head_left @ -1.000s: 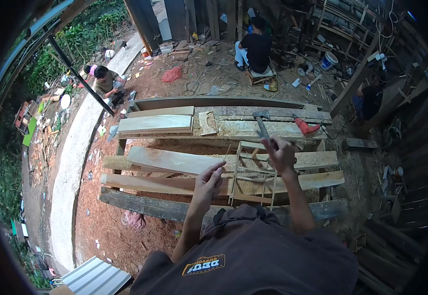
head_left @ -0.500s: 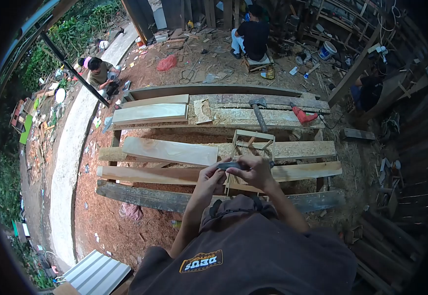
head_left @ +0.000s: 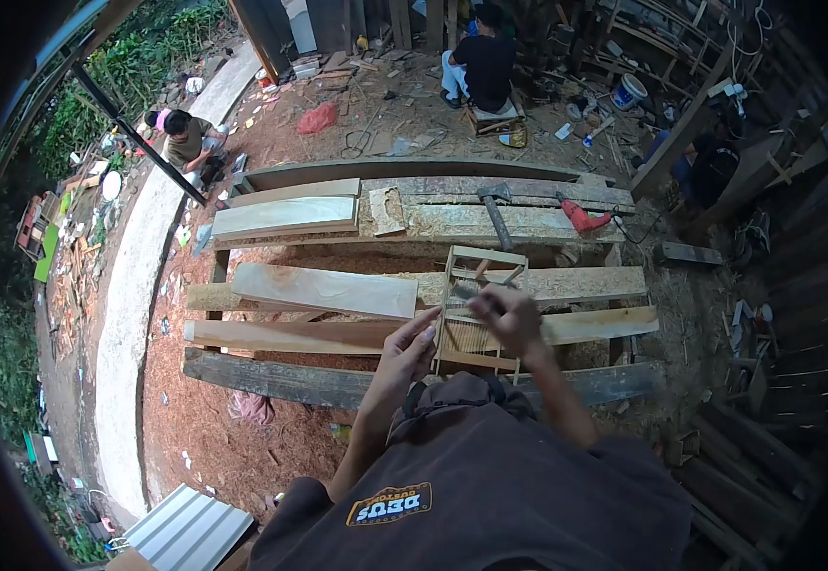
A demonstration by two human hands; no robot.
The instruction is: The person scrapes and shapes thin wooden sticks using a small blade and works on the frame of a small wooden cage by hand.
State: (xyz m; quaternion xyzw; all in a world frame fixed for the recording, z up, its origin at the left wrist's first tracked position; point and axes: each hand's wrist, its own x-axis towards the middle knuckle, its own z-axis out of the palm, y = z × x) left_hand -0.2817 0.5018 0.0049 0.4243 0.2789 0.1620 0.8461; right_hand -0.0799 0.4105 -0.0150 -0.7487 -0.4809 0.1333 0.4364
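A small wooden frame with a row of thin slats stands in front of me across the planks. My right hand is over its right side, fingers wrapped round a dark, narrow hand tool whose kind is blurred by motion. To the frame's left, my left hand has its fingers drawn together, their tips close to the left rail. Whatever they may pinch is too small to make out.
Several planks form a bench strewn with shavings. An axe and a red power drill lie at the far side. One person sits beyond, another crouches at the left, and a third is at the right.
My hands have parted. The right hand has drawn the dark tool away from the left and over the frame, while the left hand stays nearly in place.
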